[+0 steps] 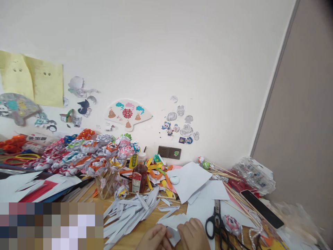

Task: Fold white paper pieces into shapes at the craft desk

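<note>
With left hand (156, 238) and right hand (194, 234) each closed in a pinching grip on the small folded white paper sheet (174, 237), between thin white paper strips (135, 208) and black-handled metal scissors (217, 218) on the brown wooden desk (140, 226), we seem mid-fold, next needing a firm crease.

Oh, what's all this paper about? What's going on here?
A person sits or stands at a crowded wooden table, holding a creased piece of white paper between the left hand and the right hand. Black scissors lie beside the right hand, untouched, next to a pink-and-white paper flower. A heap of white paper strips lies beyond the left hand, and many colorful paper flowers are piled farther back by the wall.
</note>
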A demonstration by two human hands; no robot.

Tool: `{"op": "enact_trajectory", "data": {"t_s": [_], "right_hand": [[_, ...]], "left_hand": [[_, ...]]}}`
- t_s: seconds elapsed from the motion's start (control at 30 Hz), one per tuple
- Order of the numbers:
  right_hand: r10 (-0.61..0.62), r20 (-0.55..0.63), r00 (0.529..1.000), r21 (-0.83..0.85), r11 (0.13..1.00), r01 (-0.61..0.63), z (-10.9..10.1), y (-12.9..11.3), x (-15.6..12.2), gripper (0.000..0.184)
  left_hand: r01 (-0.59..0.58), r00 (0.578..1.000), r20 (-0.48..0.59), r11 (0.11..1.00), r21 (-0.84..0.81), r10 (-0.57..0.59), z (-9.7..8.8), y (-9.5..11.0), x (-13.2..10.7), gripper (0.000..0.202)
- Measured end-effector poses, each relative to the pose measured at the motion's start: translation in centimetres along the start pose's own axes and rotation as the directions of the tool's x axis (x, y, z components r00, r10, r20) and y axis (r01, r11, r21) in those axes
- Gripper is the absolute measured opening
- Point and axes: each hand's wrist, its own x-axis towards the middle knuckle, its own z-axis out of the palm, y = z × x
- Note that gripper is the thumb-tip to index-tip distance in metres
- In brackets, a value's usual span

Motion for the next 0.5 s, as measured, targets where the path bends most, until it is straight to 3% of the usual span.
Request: {"op": "enact_trajectory", "data": {"t_s": [0.17, 0.3, 0.37, 0.5], "right_hand": [[-0.009, -0.156, 0.988, 0.034, 0.999, 0.014, 0.5, 0.1, -0.1, 0.037], [0.044, -0.341, 0.939, 0.017, 0.999, -0.04, 0.7, -0.4, 0.3, 0.036], [0.003, -0.411, 0.912, -0.047, 0.999, -0.025, 0.2, -0.8, 0.8, 0.036], [-0.161, -0.325, 0.932, -0.137, 0.983, 0.122, -0.8, -1.4, 1.9, 0.036]], "left_hand": [[0.007, 1.0, 0.013, 0.998, -0.057, -0.007, 0.4, 0.9, -0.7, 0.05], [0.045, 0.998, -0.026, 0.989, -0.144, -0.049, 0.5, 0.9, -0.3, 0.052], [0.016, 0.999, -0.047, 0.978, -0.207, -0.026, 0.3, 0.6, 0.2, 0.053], [-0.035, 0.999, -0.038, 0.977, -0.21, 0.027, -0.3, 0.3, 0.6, 0.056]]}}
